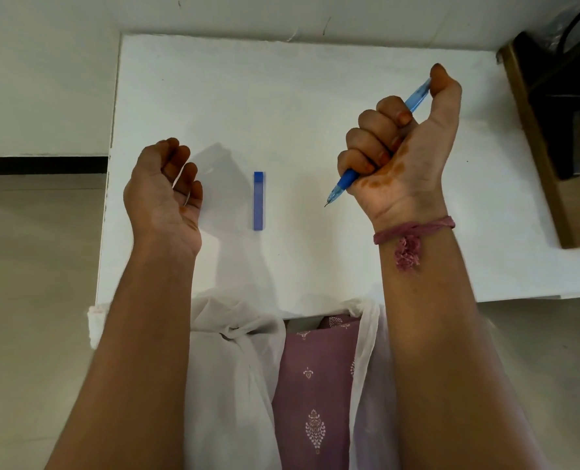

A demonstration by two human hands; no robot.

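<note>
My right hand (403,140) is raised above the white table (281,96) and grips a blue mechanical pencil (344,183) in a fist, tip pointing down and left, thumb on the top end. A slim blue lead case (258,200) lies flat on the table between my hands, lengthwise toward me. My left hand (164,195) hovers to the left of the case with its fingers loosely curled and nothing in it.
A brown wooden box or frame (532,137) stands at the table's right edge with dark items behind it. The wall runs along the table's far side. White and purple clothing (315,385) fills the near edge below the table.
</note>
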